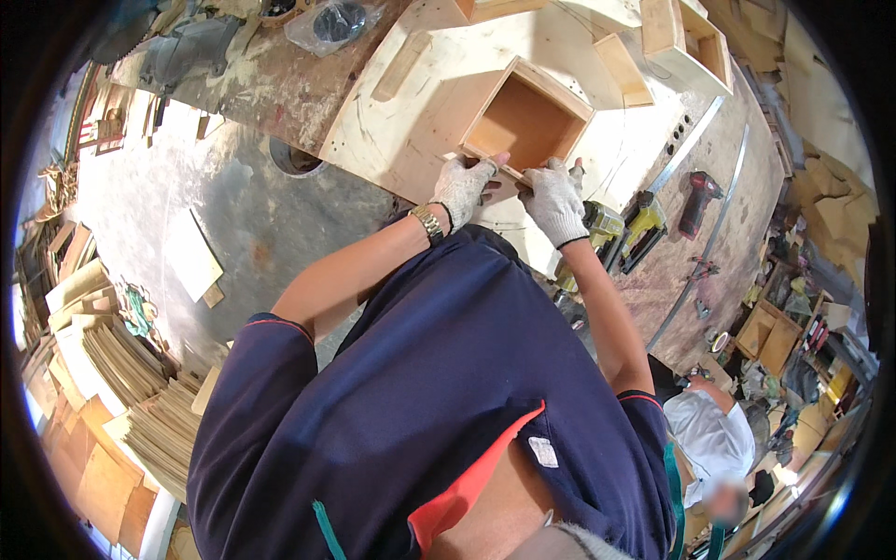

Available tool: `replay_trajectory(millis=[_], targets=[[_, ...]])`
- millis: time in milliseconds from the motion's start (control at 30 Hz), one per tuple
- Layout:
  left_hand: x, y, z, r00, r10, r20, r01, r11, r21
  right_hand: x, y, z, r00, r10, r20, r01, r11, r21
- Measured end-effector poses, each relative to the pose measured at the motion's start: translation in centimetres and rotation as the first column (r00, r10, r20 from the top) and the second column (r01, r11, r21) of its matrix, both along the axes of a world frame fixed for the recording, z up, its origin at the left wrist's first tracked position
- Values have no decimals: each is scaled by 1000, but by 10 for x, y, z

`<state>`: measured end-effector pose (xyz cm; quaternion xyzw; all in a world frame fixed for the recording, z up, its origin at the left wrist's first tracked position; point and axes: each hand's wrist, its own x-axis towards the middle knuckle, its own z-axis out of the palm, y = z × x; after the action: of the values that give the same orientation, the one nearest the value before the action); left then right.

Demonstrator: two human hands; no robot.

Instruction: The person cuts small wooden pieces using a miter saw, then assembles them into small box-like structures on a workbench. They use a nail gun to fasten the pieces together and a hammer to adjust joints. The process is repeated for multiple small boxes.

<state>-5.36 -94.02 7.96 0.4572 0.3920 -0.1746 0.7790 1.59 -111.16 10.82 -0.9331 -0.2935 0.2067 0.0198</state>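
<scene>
A shallow open wooden box [557, 91], like a drawer, lies on a pale board [425, 121] on the workbench in front of me. My left hand [464, 189], in a whitish work glove and with a watch at the wrist, grips the box's near wall at its left corner. Gloved the same way, my right hand [556, 199] is closed on that near wall farther right, fingers bent over the edge. The fingertips are partly hidden. The inside of the box shows a brown bottom.
Right of my right hand lie yellow-green nail guns [643, 229] and a dark red cordless drill [698, 203]. Another wooden box [686, 42] stands at the far right, beside a loose wood panel [623, 70]. A wood strip [402, 65] lies far left. A co-worker [709, 434] is at lower right.
</scene>
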Motion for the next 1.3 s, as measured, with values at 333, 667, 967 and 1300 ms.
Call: replay_trajectory(millis=[333, 667, 967, 1300], targets=[[-1, 30, -24, 967, -255, -13, 252, 961, -111, -8, -11, -60, 991, -29, 133, -20, 935, 354], [29, 6, 34, 183, -954, -239, -80, -257, 963, -42, -32, 4, 920, -339, 197, 172, 800, 575], [51, -31, 5, 157, -950, -268, -80, -283, 956, -83, -158, -11, 426, -902, 67, 563, 323, 761], [55, -50, 11, 269, -920, -284, -84, -316, 945, -98, -143, -33, 455, -836, -305, 685, 111, 720]])
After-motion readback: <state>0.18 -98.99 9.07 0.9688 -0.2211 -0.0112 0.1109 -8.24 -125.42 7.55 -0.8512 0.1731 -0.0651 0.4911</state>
